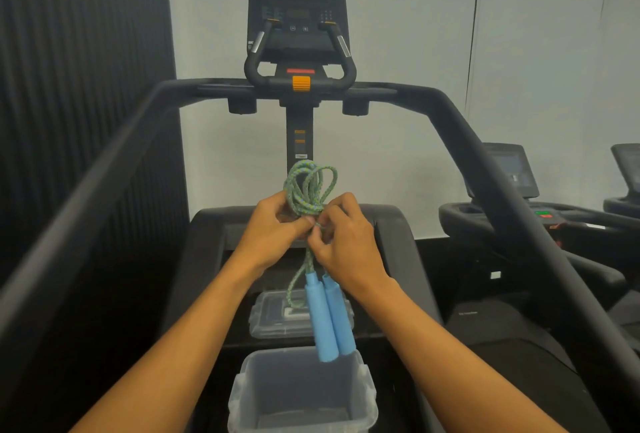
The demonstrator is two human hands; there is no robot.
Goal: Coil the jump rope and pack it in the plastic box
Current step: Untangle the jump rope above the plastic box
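Note:
A green-and-blue braided jump rope (308,187) is bunched into loops that stand up above my hands. My left hand (275,230) grips the bundle from the left. My right hand (344,237) pinches a strand wrapped around its middle. Two light blue handles (329,315) hang side by side below my hands, with a short loop of rope beside them. Directly under the handles stands the clear plastic box (249,387), open and with nothing inside. Its clear lid (268,323) lies flat just beyond it.
The box and lid rest on a black treadmill deck. Dark handrails (104,169) run along both sides toward the console (298,27) ahead. More treadmills (519,197) stand at the right, and a dark ribbed wall is at the left.

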